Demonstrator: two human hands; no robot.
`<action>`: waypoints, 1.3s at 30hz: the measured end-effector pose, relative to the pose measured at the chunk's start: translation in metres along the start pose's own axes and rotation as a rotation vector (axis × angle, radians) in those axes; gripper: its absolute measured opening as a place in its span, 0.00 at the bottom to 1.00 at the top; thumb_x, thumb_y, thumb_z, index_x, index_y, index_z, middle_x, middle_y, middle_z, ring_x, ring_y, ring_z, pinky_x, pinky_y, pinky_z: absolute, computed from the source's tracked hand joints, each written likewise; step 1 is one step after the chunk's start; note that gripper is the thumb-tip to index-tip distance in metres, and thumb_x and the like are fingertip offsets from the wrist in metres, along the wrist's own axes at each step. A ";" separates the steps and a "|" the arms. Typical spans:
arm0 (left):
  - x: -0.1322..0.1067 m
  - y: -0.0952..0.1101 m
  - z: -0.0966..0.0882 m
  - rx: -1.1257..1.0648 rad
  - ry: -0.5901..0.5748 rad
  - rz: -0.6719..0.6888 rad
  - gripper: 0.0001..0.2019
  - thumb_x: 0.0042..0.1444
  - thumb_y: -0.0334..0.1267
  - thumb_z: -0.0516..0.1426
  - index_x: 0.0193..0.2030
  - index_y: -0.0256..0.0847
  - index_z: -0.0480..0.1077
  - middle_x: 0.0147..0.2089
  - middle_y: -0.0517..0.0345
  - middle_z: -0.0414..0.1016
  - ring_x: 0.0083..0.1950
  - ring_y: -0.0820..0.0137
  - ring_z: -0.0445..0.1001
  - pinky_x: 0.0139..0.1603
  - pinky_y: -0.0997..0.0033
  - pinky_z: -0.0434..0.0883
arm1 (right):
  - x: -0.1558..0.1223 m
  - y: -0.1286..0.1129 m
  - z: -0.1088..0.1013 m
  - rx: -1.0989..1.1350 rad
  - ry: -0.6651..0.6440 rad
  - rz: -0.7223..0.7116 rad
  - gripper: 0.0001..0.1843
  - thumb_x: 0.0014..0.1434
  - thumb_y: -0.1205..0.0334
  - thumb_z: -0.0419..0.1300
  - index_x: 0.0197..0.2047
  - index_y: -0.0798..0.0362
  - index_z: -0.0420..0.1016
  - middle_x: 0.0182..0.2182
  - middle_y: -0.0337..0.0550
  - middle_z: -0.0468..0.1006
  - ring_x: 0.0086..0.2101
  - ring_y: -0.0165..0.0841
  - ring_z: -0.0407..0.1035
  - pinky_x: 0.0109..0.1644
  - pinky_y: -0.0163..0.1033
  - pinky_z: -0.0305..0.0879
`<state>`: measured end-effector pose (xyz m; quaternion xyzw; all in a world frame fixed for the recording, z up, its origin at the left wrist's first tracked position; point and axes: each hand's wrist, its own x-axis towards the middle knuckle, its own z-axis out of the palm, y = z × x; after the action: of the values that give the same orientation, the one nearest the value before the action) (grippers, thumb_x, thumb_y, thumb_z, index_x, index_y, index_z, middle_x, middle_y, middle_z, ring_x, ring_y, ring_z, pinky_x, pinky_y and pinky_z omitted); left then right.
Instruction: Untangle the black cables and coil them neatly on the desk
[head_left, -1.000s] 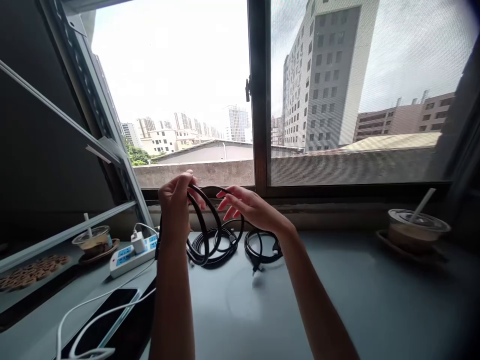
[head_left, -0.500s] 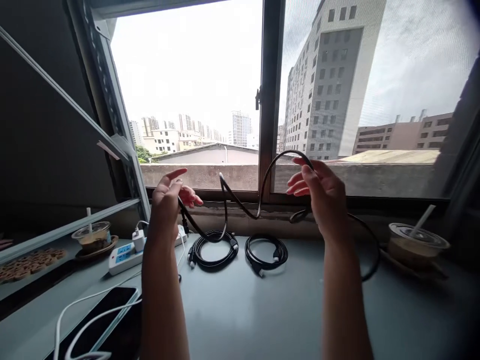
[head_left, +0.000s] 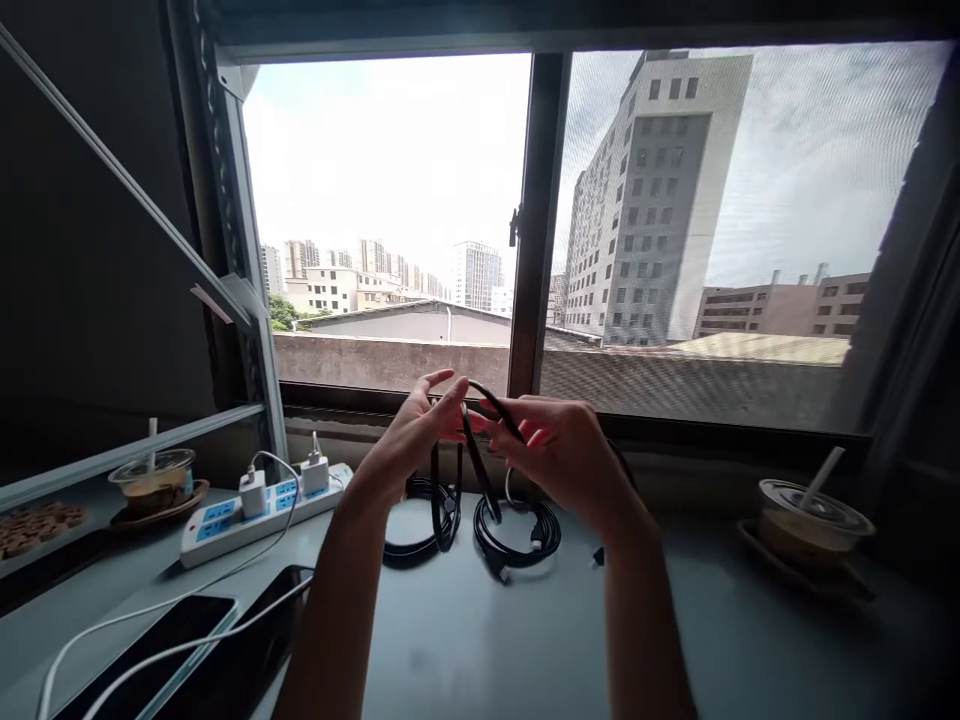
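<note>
Both my hands are raised together in front of the window, above the grey table (head_left: 525, 640). My left hand (head_left: 420, 430) pinches a black cable (head_left: 474, 455) whose loops hang down from my fingers. My right hand (head_left: 562, 450) meets it and grips the same cable, fingers curled round it. Two coiled black cables lie on the table beneath my hands: one (head_left: 420, 545) behind my left wrist, the other (head_left: 525, 535) under my right hand.
A white power strip (head_left: 247, 510) with two chargers lies at the left. Two phones (head_left: 150, 660) on white leads sit at the front left. Lidded drink cups with straws stand at the far left (head_left: 154, 480) and far right (head_left: 814, 520). The window frame (head_left: 536, 220) rises behind.
My hands, spread wide apart with the cable stretched between them half a second ago, have come together at the centre. The cable now hangs in folded loops from both hands.
</note>
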<state>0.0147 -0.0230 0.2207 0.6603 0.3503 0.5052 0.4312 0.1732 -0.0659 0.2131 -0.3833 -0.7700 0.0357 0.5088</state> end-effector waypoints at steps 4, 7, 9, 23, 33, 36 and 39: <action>0.001 0.003 0.001 -0.074 0.157 0.053 0.31 0.52 0.43 0.56 0.60 0.37 0.52 0.27 0.59 0.75 0.26 0.72 0.74 0.32 0.73 0.71 | 0.002 -0.013 0.015 -0.099 -0.094 -0.058 0.07 0.55 0.61 0.58 0.31 0.51 0.77 0.22 0.34 0.71 0.22 0.24 0.64 0.27 0.30 0.56; -0.002 0.006 -0.004 -0.071 0.223 0.088 0.31 0.50 0.38 0.58 0.60 0.36 0.53 0.27 0.59 0.75 0.27 0.73 0.74 0.32 0.75 0.71 | 0.004 -0.007 0.019 0.022 -0.166 -0.048 0.09 0.54 0.57 0.60 0.37 0.50 0.77 0.24 0.34 0.74 0.22 0.25 0.67 0.28 0.30 0.59; -0.002 0.006 -0.008 -0.085 0.232 0.122 0.31 0.49 0.36 0.58 0.60 0.37 0.55 0.29 0.59 0.76 0.30 0.73 0.75 0.34 0.76 0.71 | 0.007 0.004 0.018 0.149 -0.191 -0.020 0.15 0.54 0.53 0.60 0.43 0.50 0.77 0.27 0.37 0.76 0.24 0.27 0.69 0.28 0.31 0.61; -0.008 0.011 -0.019 -0.248 0.164 0.395 0.10 0.54 0.35 0.55 0.44 0.46 0.63 0.28 0.67 0.62 0.14 0.85 0.55 0.12 0.80 0.54 | 0.000 0.104 -0.002 -0.056 -0.395 0.680 0.32 0.58 0.38 0.45 0.37 0.60 0.74 0.34 0.50 0.77 0.36 0.36 0.72 0.42 0.37 0.65; -0.016 0.018 -0.024 -0.275 0.215 0.408 0.09 0.54 0.42 0.55 0.43 0.48 0.63 0.26 0.68 0.61 0.12 0.86 0.52 0.10 0.81 0.51 | 0.005 0.078 0.013 0.467 -0.622 0.442 0.16 0.55 0.51 0.59 0.31 0.54 0.58 0.34 0.46 0.77 0.34 0.32 0.73 0.37 0.35 0.67; -0.013 0.014 -0.029 -0.202 0.263 0.360 0.09 0.54 0.40 0.56 0.42 0.45 0.63 0.25 0.67 0.61 0.14 0.82 0.61 0.13 0.79 0.60 | 0.004 0.071 -0.006 0.521 -0.286 0.349 0.12 0.58 0.54 0.55 0.35 0.54 0.60 0.38 0.46 0.76 0.33 0.31 0.73 0.35 0.35 0.68; -0.008 0.007 -0.037 -0.140 0.355 0.198 0.11 0.52 0.39 0.57 0.42 0.42 0.63 0.27 0.65 0.64 0.17 0.79 0.67 0.18 0.77 0.66 | 0.000 0.062 -0.027 0.557 0.079 0.287 0.11 0.55 0.55 0.57 0.38 0.52 0.64 0.36 0.42 0.75 0.28 0.29 0.71 0.28 0.33 0.67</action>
<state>-0.0233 -0.0246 0.2290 0.5608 0.3183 0.6764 0.3558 0.2289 -0.0311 0.1987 -0.3347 -0.6483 0.3018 0.6136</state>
